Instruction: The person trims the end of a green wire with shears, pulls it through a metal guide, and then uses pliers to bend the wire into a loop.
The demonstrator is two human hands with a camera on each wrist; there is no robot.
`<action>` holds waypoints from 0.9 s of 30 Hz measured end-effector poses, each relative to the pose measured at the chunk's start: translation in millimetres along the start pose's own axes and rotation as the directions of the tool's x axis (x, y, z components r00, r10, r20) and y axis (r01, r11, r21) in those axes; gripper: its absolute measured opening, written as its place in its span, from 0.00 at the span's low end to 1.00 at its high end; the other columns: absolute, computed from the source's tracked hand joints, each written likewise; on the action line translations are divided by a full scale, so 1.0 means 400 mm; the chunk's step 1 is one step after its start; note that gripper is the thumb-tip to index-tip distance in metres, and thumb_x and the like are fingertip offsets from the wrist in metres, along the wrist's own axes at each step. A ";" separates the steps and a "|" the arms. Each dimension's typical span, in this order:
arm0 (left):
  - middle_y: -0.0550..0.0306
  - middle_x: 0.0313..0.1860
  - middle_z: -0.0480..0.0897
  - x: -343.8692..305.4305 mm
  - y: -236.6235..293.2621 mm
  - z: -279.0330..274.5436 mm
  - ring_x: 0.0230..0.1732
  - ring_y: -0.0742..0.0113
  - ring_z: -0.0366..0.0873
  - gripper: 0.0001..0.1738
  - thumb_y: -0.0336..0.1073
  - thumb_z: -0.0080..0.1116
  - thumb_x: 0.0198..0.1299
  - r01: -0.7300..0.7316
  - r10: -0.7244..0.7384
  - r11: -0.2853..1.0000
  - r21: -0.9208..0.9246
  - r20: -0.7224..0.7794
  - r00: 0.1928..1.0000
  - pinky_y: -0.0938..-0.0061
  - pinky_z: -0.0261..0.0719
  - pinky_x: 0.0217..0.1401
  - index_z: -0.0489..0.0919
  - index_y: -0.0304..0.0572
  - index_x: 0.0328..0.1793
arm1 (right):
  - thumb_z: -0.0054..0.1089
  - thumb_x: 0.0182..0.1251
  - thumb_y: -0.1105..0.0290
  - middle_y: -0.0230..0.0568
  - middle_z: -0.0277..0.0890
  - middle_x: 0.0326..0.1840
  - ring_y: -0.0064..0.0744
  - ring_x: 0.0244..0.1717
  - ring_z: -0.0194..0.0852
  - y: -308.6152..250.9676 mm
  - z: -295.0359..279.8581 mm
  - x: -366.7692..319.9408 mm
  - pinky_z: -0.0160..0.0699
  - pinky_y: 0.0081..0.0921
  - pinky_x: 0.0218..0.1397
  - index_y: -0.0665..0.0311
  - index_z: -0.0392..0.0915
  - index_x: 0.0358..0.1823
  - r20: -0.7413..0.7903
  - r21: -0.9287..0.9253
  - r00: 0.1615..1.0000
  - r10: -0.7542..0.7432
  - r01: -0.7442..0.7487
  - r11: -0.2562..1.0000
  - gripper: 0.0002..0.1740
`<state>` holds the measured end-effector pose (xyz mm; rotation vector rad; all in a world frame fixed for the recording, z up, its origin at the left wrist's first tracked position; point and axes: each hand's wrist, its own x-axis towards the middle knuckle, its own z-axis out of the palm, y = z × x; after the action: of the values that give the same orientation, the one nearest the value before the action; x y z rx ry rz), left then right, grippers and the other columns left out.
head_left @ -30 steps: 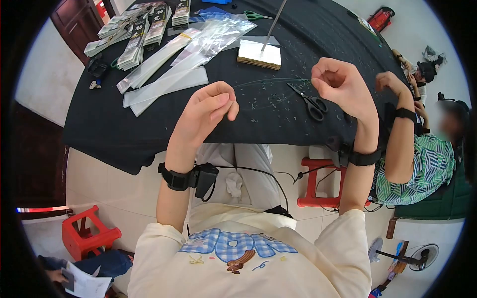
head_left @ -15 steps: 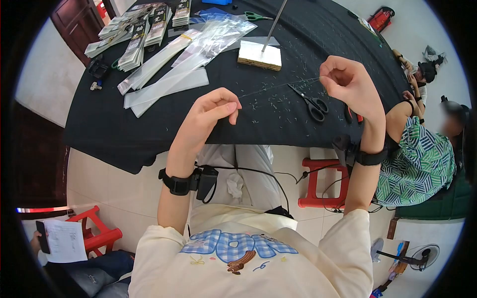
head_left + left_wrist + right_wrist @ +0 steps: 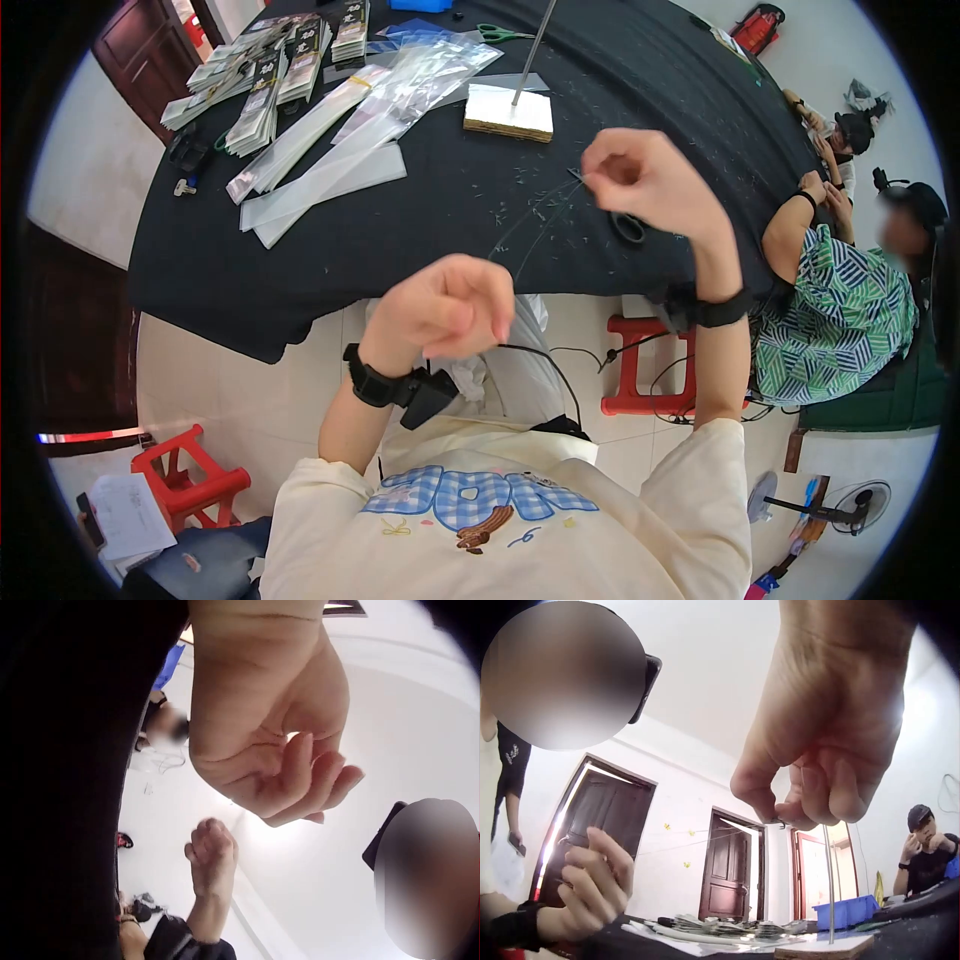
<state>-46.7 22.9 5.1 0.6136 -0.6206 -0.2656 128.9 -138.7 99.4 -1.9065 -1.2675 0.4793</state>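
Two thin green strands (image 3: 545, 222) slant between the hands above the black tablecloth. The right hand (image 3: 650, 180) pinches their upper end between thumb and forefinger; in the right wrist view a tiny dark bit (image 3: 778, 823) shows at the fingertips of the right hand (image 3: 832, 742). Lower and nearer the body, the left hand (image 3: 440, 305) has its fingers curled round the other end, the contact hidden by the fingers. The left wrist view shows the left hand (image 3: 270, 727) with bent fingers. Black scissors (image 3: 628, 228) lie partly behind the right hand.
A metal rod (image 3: 533, 55) stands on a wooden block (image 3: 508, 113). Clear plastic sleeves (image 3: 330, 185) and stacked printed packets (image 3: 255, 110) lie at the left, green-handled scissors (image 3: 495, 34) farther back. Another person (image 3: 840, 310) sits at the right; small clippings dot the cloth (image 3: 300, 290).
The left hand has come down toward the body and slightly right. The right hand has shifted left, now partly covering the scissors. The strands run more steeply and stand apart.
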 end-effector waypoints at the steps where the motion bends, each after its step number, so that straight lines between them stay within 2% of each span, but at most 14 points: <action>1: 0.65 0.07 0.66 -0.002 -0.021 0.003 0.06 0.83 0.57 0.17 0.40 0.53 0.59 0.005 -0.004 1.000 -0.025 0.074 0.997 0.85 0.49 0.09 0.72 0.28 0.36 | 0.57 0.47 0.75 0.31 0.70 0.19 0.16 0.21 0.66 -0.002 0.023 0.006 0.67 0.15 0.26 0.71 0.74 0.25 0.022 -0.027 1.000 -0.005 0.006 1.000 0.05; 4: 0.65 0.05 0.65 0.012 -0.034 0.035 0.05 0.82 0.56 0.17 0.39 0.51 0.60 0.088 -0.061 0.988 -0.129 0.196 0.979 0.84 0.48 0.08 0.74 0.25 0.35 | 0.57 0.46 0.76 0.34 0.69 0.17 0.18 0.20 0.65 0.018 0.075 0.021 0.67 0.17 0.25 0.72 0.74 0.23 0.126 -0.082 0.991 -0.051 0.062 0.995 0.05; 6: 0.64 0.05 0.64 -0.002 -0.058 0.032 0.04 0.81 0.56 0.18 0.39 0.49 0.61 -0.128 0.129 0.985 -0.116 0.009 0.992 0.82 0.48 0.08 0.72 0.23 0.37 | 0.57 0.46 0.75 0.35 0.69 0.17 0.19 0.20 0.64 0.016 0.082 0.018 0.66 0.18 0.25 0.73 0.74 0.24 0.126 -0.090 0.991 -0.038 0.050 0.995 0.06; 7: 0.64 0.05 0.62 0.037 -0.012 0.047 0.03 0.77 0.54 0.13 0.38 0.42 0.65 -0.147 0.179 0.958 -0.246 0.112 0.977 0.78 0.48 0.06 0.74 0.36 0.38 | 0.56 0.48 0.77 0.32 0.69 0.18 0.15 0.19 0.63 0.021 0.079 0.014 0.64 0.15 0.23 0.71 0.73 0.25 0.113 -0.071 0.993 -0.037 0.045 0.996 0.04; 14: 0.68 0.09 0.62 0.017 0.052 -0.013 0.06 0.78 0.54 0.23 0.45 0.19 0.70 -0.417 0.425 0.881 -0.222 -0.013 0.905 0.81 0.54 0.11 0.63 0.53 0.62 | 0.53 0.50 0.78 0.26 0.67 0.18 0.10 0.18 0.60 0.020 0.049 -0.013 0.60 0.10 0.21 0.68 0.72 0.26 0.049 -0.003 0.999 0.005 -0.005 1.000 0.02; 16: 0.67 0.18 0.68 0.023 0.057 -0.007 0.08 0.77 0.56 0.23 0.45 0.19 0.70 -0.533 0.510 0.808 -0.252 -0.155 0.846 0.81 0.56 0.13 0.60 0.55 0.66 | 0.53 0.50 0.78 0.26 0.67 0.18 0.09 0.18 0.59 0.015 0.056 -0.020 0.59 0.10 0.21 0.68 0.71 0.26 0.057 0.022 0.998 0.013 -0.015 1.000 0.02; 17: 0.65 0.30 0.74 0.024 0.061 -0.025 0.10 0.78 0.57 0.22 0.45 0.22 0.70 -0.535 0.528 0.819 -0.209 -0.092 0.844 0.82 0.57 0.13 0.59 0.56 0.67 | 0.53 0.50 0.78 0.25 0.67 0.19 0.09 0.19 0.59 0.013 0.058 -0.025 0.58 0.10 0.21 0.68 0.71 0.26 0.065 0.044 0.998 0.022 -0.024 0.999 0.02; 18: 0.65 0.30 0.74 0.029 0.062 -0.013 0.10 0.78 0.57 0.22 0.45 0.22 0.70 -0.535 0.528 0.818 -0.209 -0.092 0.844 0.82 0.57 0.13 0.59 0.56 0.67 | 0.53 0.50 0.78 0.25 0.67 0.19 0.09 0.19 0.59 0.014 0.061 -0.028 0.58 0.10 0.21 0.68 0.71 0.26 0.065 0.044 0.998 0.022 -0.025 0.999 0.02; 20: 0.62 0.43 0.75 0.043 0.067 0.020 0.12 0.79 0.57 0.22 0.44 0.27 0.69 -0.590 0.549 0.807 0.035 -0.411 0.727 0.84 0.58 0.14 0.58 0.54 0.67 | 0.53 0.50 0.79 0.25 0.67 0.19 0.08 0.19 0.59 0.016 0.068 -0.035 0.57 0.10 0.21 0.68 0.71 0.25 0.065 0.066 0.998 -0.017 0.013 0.998 0.01; 22: 0.59 0.49 0.74 0.057 0.068 0.015 0.13 0.80 0.57 0.22 0.43 0.28 0.69 -0.564 0.547 0.815 0.134 -0.502 0.670 0.85 0.58 0.14 0.58 0.52 0.67 | 0.53 0.49 0.79 0.26 0.67 0.21 0.08 0.20 0.59 0.001 0.074 -0.048 0.57 0.10 0.20 0.67 0.71 0.26 0.058 0.064 0.998 0.004 -0.008 0.998 0.02; 23: 0.57 0.54 0.72 0.062 0.068 0.013 0.13 0.81 0.56 0.22 0.42 0.30 0.69 -0.524 0.544 0.821 0.225 -0.585 0.601 0.86 0.58 0.14 0.57 0.50 0.67 | 0.54 0.48 0.79 0.26 0.66 0.22 0.09 0.19 0.59 -0.005 0.081 -0.054 0.57 0.10 0.20 0.67 0.71 0.26 0.021 0.026 0.998 -0.064 0.063 0.998 0.03; 24: 0.57 0.54 0.72 0.064 0.068 0.012 0.13 0.81 0.56 0.22 0.42 0.30 0.69 -0.525 0.545 0.821 0.226 -0.585 0.601 0.86 0.58 0.14 0.57 0.50 0.67 | 0.54 0.47 0.80 0.27 0.66 0.22 0.10 0.19 0.60 -0.013 0.086 -0.060 0.57 0.11 0.20 0.66 0.71 0.26 -0.014 -0.015 0.991 -0.134 0.133 0.991 0.04; 26: 0.52 0.57 0.70 0.066 0.064 0.009 0.13 0.81 0.57 0.23 0.42 0.31 0.68 -0.214 0.519 0.841 0.498 -0.629 0.579 0.87 0.58 0.15 0.58 0.44 0.67 | 0.55 0.45 0.81 0.29 0.65 0.23 0.13 0.18 0.61 -0.039 0.092 -0.071 0.58 0.13 0.19 0.66 0.71 0.27 0.005 -0.114 0.982 -0.187 0.186 0.976 0.06; 27: 0.50 0.55 0.72 0.071 0.060 0.010 0.13 0.82 0.58 0.22 0.41 0.32 0.68 -0.151 0.511 0.837 0.526 -0.649 0.564 0.88 0.57 0.15 0.60 0.41 0.65 | 0.56 0.44 0.81 0.30 0.65 0.23 0.15 0.18 0.61 -0.046 0.100 -0.078 0.59 0.14 0.19 0.66 0.71 0.27 -0.022 -0.153 0.974 -0.227 0.221 0.963 0.07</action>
<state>-25.5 28.5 35.2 0.9247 0.0849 0.5292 77.4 -147.0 85.2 -1.8543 -1.5080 0.2336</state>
